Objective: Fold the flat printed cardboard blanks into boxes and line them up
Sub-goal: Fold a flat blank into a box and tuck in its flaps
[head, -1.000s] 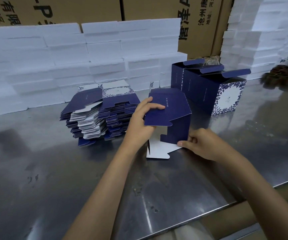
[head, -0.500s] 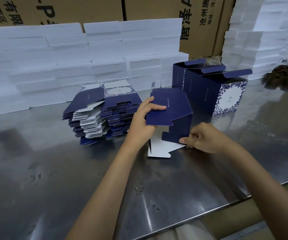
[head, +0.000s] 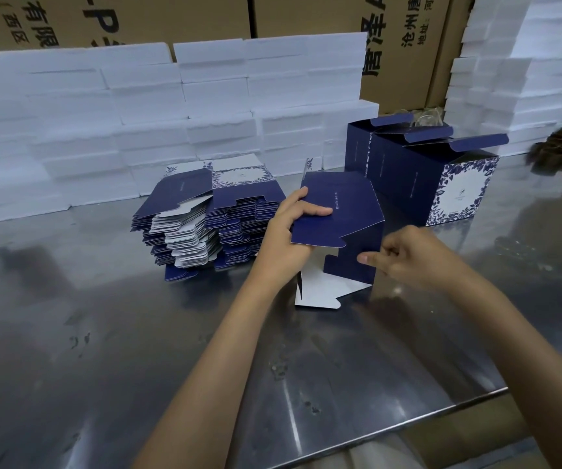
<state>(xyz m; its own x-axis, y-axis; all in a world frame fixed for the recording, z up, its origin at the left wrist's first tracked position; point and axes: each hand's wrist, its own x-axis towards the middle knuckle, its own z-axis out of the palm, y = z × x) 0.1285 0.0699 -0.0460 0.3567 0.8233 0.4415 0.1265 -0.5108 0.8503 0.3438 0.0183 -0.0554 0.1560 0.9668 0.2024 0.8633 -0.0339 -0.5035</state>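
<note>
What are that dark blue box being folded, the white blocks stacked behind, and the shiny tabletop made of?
The box looks like thin printed cardboard: navy outside, plain white inside, creased flaps. The white blocks seem to be foam, with a matte, grainy surface. The table appears to be stainless steel, given its dull reflections and scuffs.

Steel table (head: 103, 333), foam blocks (head: 205, 96), brown cartons (head: 306, 15)

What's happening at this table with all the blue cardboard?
A person is folding a dark blue cardboard blank into a box on a metal table. The left hand grips its upper flap, while the right hand presses a thumb against its side panel. Its white bottom flaps are not yet closed. A stack of flat blanks sits beside the left hand, and several folded boxes stand in a row behind the right hand, lids open.
</note>
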